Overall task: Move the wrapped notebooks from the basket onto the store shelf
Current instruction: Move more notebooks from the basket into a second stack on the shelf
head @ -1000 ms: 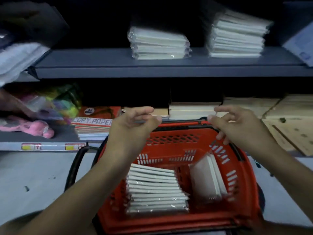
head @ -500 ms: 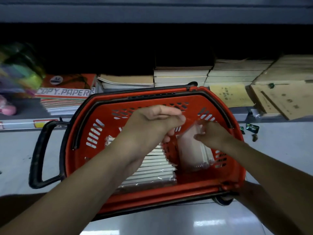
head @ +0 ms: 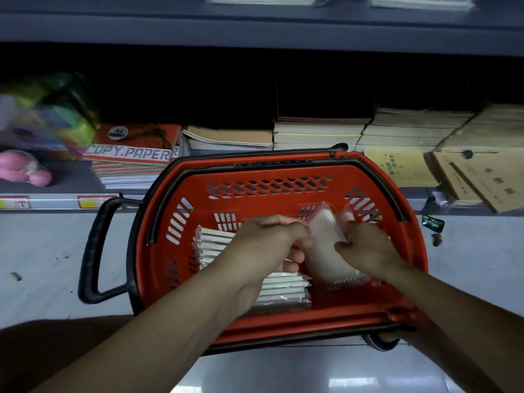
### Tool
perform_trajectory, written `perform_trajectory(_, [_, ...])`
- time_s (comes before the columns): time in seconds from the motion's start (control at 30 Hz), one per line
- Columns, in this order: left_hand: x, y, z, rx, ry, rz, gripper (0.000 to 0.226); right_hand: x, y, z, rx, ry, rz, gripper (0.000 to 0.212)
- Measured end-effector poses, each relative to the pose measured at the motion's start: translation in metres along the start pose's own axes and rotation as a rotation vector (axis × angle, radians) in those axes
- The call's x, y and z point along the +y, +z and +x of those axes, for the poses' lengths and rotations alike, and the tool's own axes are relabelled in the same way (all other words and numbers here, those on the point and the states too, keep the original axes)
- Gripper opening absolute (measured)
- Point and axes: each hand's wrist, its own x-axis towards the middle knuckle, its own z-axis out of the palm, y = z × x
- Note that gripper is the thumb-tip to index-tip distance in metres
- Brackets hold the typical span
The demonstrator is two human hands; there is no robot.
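A red plastic basket (head: 181,222) with black handles sits on the floor below the shelves. Inside it on the right, a white notebook pack in clear wrap (head: 326,245) stands tilted. My left hand (head: 272,242) grips its left side and my right hand (head: 365,248) grips its right side. A flat row of wrapped white notebooks (head: 283,287) lies on the basket's left floor, partly hidden under my left forearm. The grey upper shelf (head: 255,29) runs along the top, with wrapped packs just showing at its edge.
The lower shelf holds a red copy paper pack (head: 133,151), stacks of tan exercise books (head: 320,131), brown booklets (head: 476,177) and pink and coloured soft items (head: 28,165) at the left. Small litter (head: 432,222) lies on the grey floor to the basket's right.
Both hands dropped from above the basket's rim down into it and closed on the tilted pack. The view tipped downward, so the upper shelf moved to the top edge.
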Motion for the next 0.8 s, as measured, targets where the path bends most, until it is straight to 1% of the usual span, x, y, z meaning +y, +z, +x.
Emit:
perform_trajectory(0.07, [-0.004, 0.0, -0.005, -0.002, -0.004, -0.021, 0.01, -0.003, -0.029, -0.022, -0.006, -0.102, 0.123, 0.013])
perform_trajectory(0.17, [-0.008, 0.001, -0.017, -0.052, 0.01, -0.009, 0.011, -0.009, -0.081, -0.066, -0.007, -0.162, 0.371, 0.008])
perform_trajectory(0.27, [-0.011, 0.002, -0.026, -0.048, 0.072, 0.042, 0.012, -0.017, -0.124, -0.102, 0.13, -0.176, 0.617, 0.006])
perform_trajectory(0.37, [-0.011, 0.001, -0.032, -0.007, 0.149, 0.065, 0.01, -0.02, -0.145, -0.129, 0.231, -0.141, 0.916, 0.015])
perform_trajectory(0.47, [-0.009, -0.001, -0.037, 0.018, 0.181, -0.001, 0.008, -0.029, -0.147, -0.141, 0.231, -0.093, 1.112, 0.014])
perform_trajectory(0.53, [-0.005, -0.001, -0.04, 0.005, 0.206, -0.058, 0.007, -0.035, -0.142, -0.144, 0.226, -0.049, 1.236, 0.017])
perform_trajectory(0.6, [0.0, 0.002, -0.043, -0.033, 0.257, -0.11, 0.009, -0.045, -0.132, -0.144, 0.171, -0.024, 1.388, 0.029])
perform_trajectory(0.67, [0.008, 0.005, -0.048, -0.081, 0.312, -0.191, 0.017, -0.057, -0.12, -0.143, 0.12, -0.019, 1.522, 0.047])
perform_trajectory(0.7, [0.012, 0.005, -0.05, -0.115, 0.335, -0.25, 0.023, -0.062, -0.114, -0.141, 0.119, -0.032, 1.582, 0.047])
perform_trajectory(0.77, [0.019, 0.001, -0.055, -0.202, 0.395, -0.341, 0.033, -0.075, -0.103, -0.14, 0.111, -0.068, 1.657, 0.024])
perform_trajectory(0.8, [0.022, -0.004, -0.057, -0.227, 0.426, -0.346, 0.039, -0.082, -0.099, -0.141, 0.082, -0.098, 1.69, 0.018])
